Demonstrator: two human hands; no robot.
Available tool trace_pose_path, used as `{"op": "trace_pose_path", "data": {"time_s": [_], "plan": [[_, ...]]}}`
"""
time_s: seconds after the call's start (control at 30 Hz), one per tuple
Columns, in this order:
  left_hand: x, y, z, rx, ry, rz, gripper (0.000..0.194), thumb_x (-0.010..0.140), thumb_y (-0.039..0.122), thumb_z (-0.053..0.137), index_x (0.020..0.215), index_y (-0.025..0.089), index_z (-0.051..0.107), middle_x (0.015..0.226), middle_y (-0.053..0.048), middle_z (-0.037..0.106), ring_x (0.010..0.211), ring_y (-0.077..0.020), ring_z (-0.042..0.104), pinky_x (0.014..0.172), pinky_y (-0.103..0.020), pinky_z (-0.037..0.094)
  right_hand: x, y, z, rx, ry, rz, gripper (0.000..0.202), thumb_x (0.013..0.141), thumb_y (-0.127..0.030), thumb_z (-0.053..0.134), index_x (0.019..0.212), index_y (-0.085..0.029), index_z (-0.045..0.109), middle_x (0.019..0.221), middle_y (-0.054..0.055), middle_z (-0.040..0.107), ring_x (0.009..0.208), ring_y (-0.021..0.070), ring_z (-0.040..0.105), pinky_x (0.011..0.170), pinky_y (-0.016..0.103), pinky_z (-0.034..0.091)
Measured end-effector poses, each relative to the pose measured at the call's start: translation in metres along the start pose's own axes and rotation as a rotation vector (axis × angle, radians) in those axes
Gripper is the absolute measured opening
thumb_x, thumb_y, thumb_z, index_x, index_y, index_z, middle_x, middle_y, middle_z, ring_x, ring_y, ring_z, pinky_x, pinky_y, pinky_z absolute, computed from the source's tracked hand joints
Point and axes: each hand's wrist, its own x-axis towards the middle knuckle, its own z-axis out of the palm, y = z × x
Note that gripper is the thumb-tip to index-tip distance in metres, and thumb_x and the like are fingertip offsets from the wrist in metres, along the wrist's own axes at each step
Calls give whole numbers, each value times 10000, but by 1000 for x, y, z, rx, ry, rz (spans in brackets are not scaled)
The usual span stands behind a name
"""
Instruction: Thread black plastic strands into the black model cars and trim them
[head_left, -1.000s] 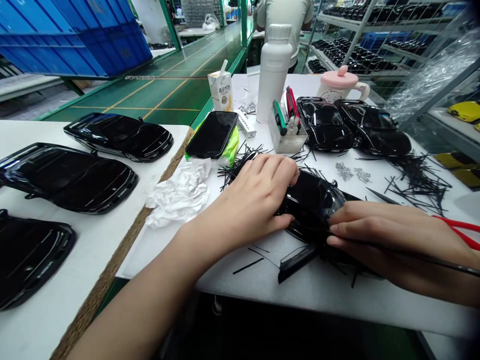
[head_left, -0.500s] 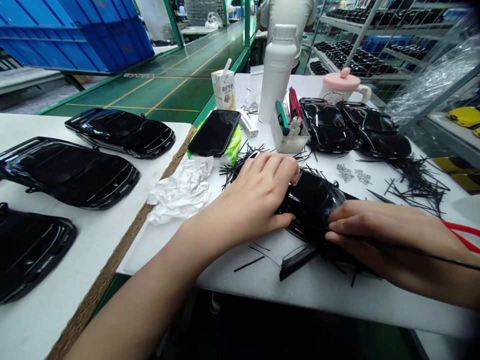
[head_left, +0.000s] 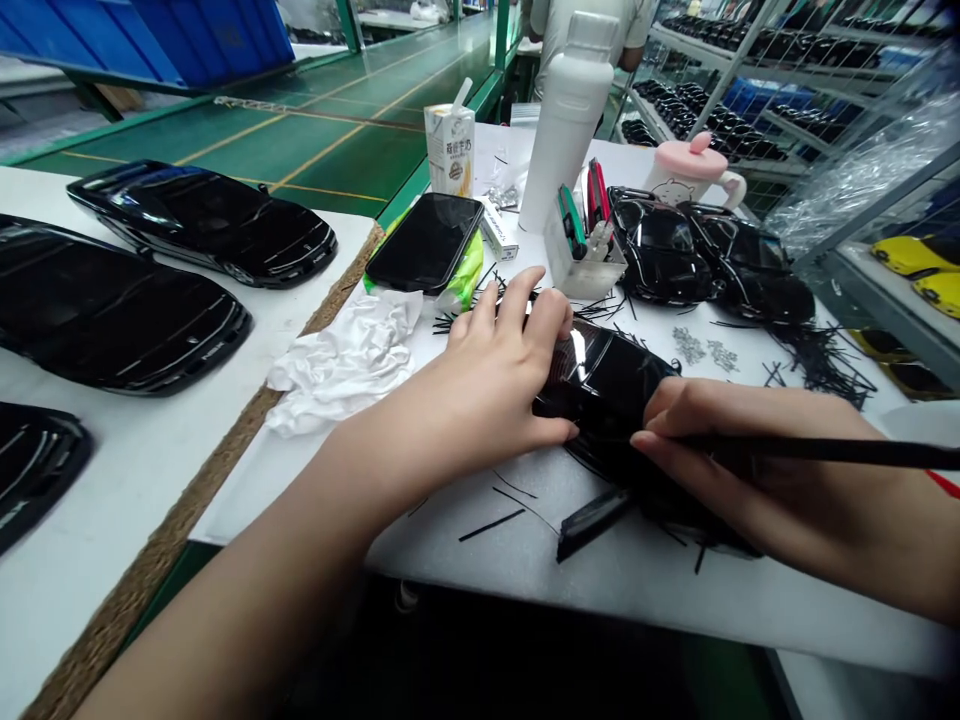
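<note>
Your left hand rests loosely open on black toy car; your right hand pinches black stick.

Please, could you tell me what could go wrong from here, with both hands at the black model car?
The right hand holds a long black stick close to the glossy black car; a slip might scratch it. The left hand rests bare on the car and may leave fingerprints. Loose black strips lie beside the car, so one could perhaps get caught underneath.
</note>
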Motion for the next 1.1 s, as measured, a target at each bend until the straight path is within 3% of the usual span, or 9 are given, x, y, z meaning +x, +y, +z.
{"op": "trace_pose_path", "data": {"time_s": [0.17,0.33,0.47,0.67,0.8,1.1], "plan": [[0,1,0,30,3,18,538,754,281,776,1143,210,412,1568,-234,280,1531,-494,194,1159,-699,322,1,-5,1,-44,-20,-76,131,998,-130,495,906,-213,536,695,8,630,540,117,549,486,239,379],[0,1,-1,25,14,53,478,762,261,763,1090,218,417,1466,-208,401,1514,-480,240,1141,-685,349,-7,-1,5,-6,13,-23,122,998,-155,513,896,-215,542,715,5,626,559,124,560,501,244,392],[1,1,-1,38,6,54,469,780,266,756,1096,208,414,1467,-213,390,1487,-477,274,1127,-678,356,-2,5,7,19,34,60,160,1005,-244,529,846,-223,524,726,-4,592,613,137,556,540,252,408],[1,2,-4,59,-1,16,534,753,306,795,1103,199,406,1475,-209,376,1358,-443,414,1045,-647,427,-2,9,13,-21,115,-2,175,978,-217,549,817,-236,483,713,-16,576,604,134,533,566,256,437],[1,2,-4,46,-5,24,503,762,317,791,1076,208,414,1424,-189,427,1413,-441,362,1071,-652,404,-10,10,17,10,185,-17,182,981,-202,551,827,-247,465,706,-19,586,571,126,526,534,256,441],[-1,2,-1,47,-6,6,529,754,324,811,1099,188,434,1484,-199,385,1397,-448,368,1081,-643,404,-13,6,11,139,222,28,187,957,-104,573,838,-236,513,732,-25,574,597,108,548,554,250,453]]}}
